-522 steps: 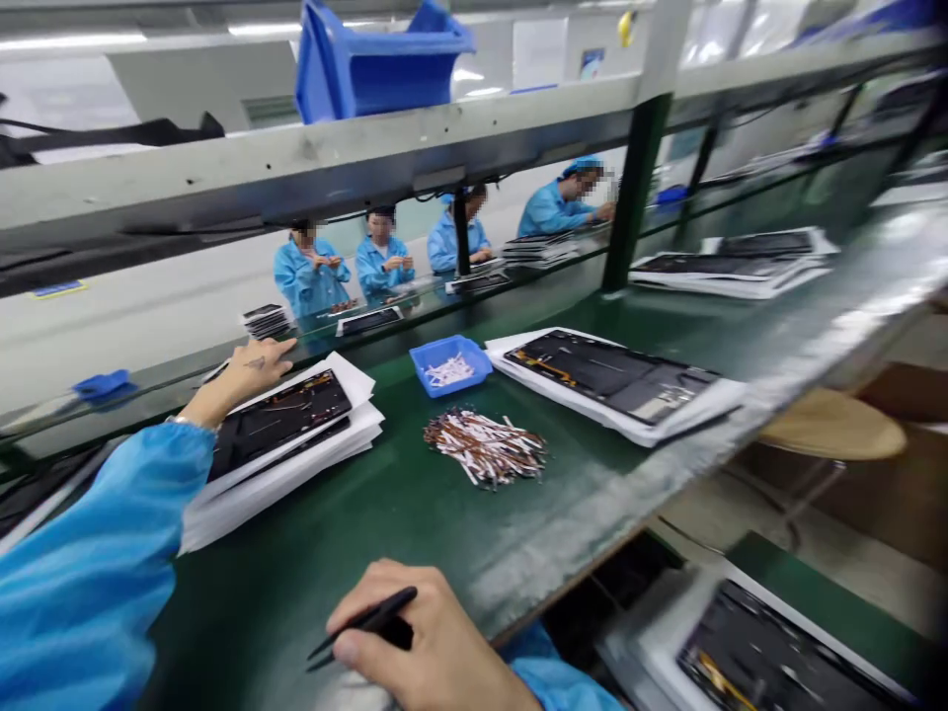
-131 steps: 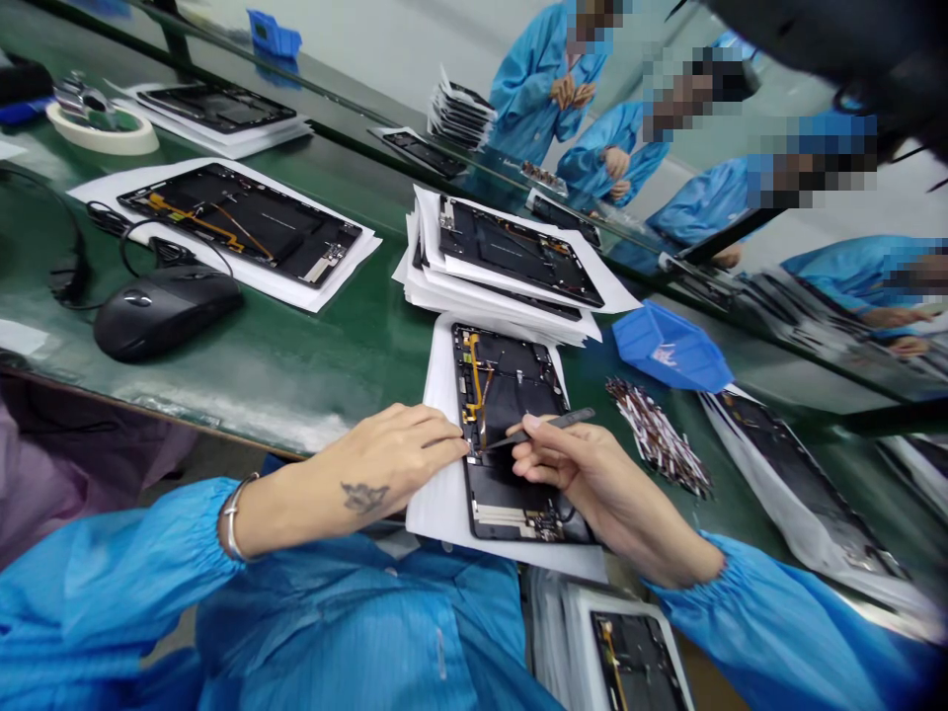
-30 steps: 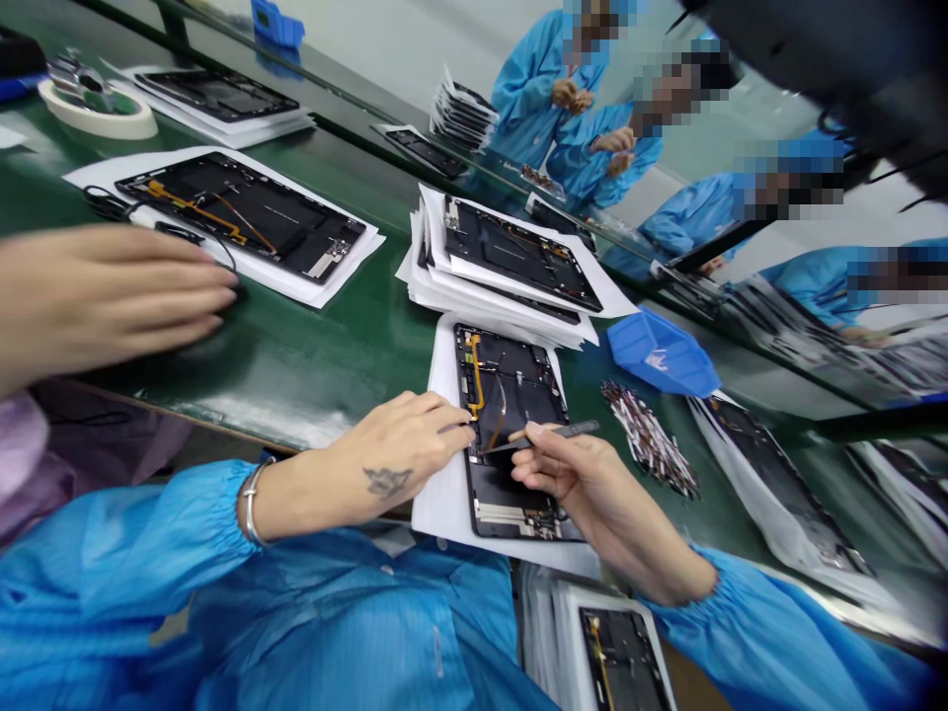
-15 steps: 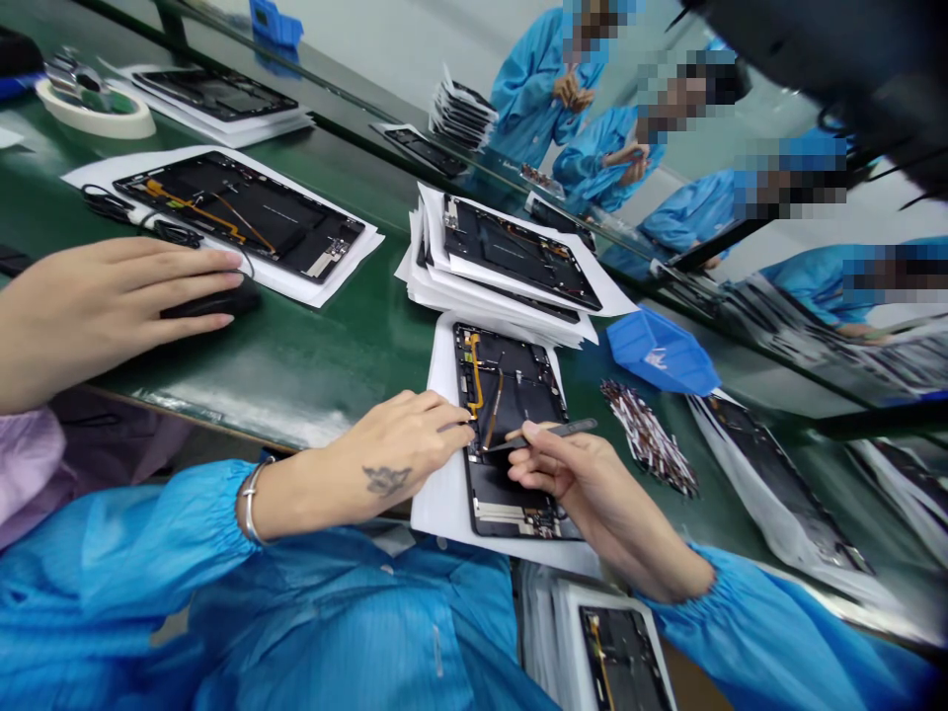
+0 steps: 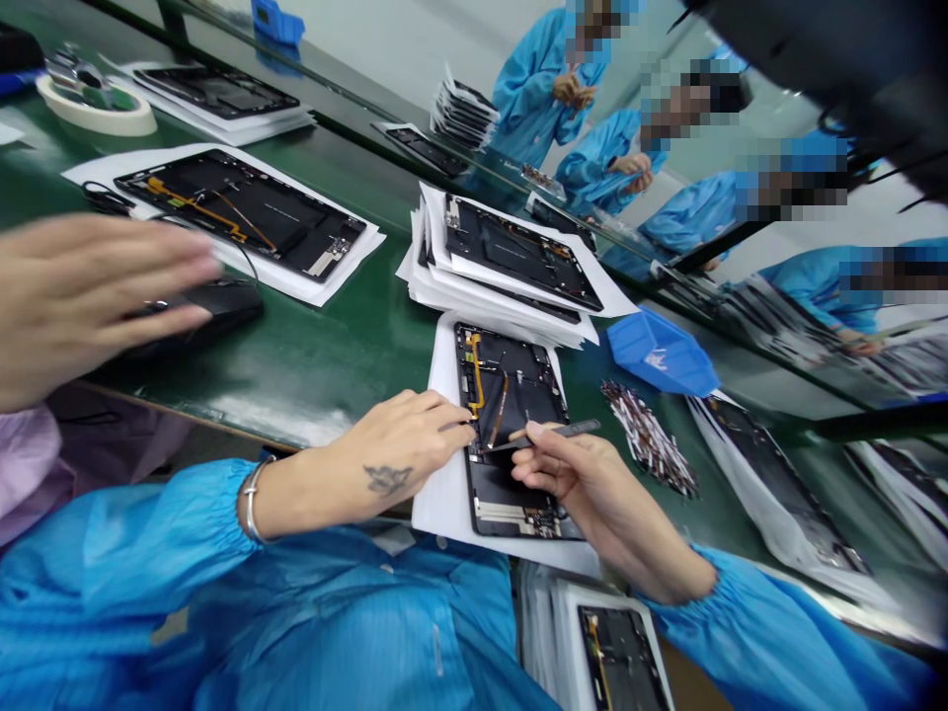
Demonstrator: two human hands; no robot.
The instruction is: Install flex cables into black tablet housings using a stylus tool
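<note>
An opened black tablet (image 5: 511,425) lies on white paper at the near edge of the green bench, with an orange flex cable inside it. My left hand (image 5: 400,449) rests on the paper, its fingertips pressed together against the tablet's left edge. My right hand (image 5: 585,479) pinches dark tweezers (image 5: 552,433) whose tips point left into the tablet, close to my left fingertips.
A stack of tablets on paper (image 5: 511,252) lies just behind. A blue tray (image 5: 659,351) and a pile of small strips (image 5: 652,434) lie to the right. Another person's hand (image 5: 81,291) hovers over a black mouse (image 5: 211,301) at left. Co-workers in blue sit across the bench.
The other person's hand at left has lifted off the mouse and is blurred by motion. My hands and the tweezers have barely moved.
</note>
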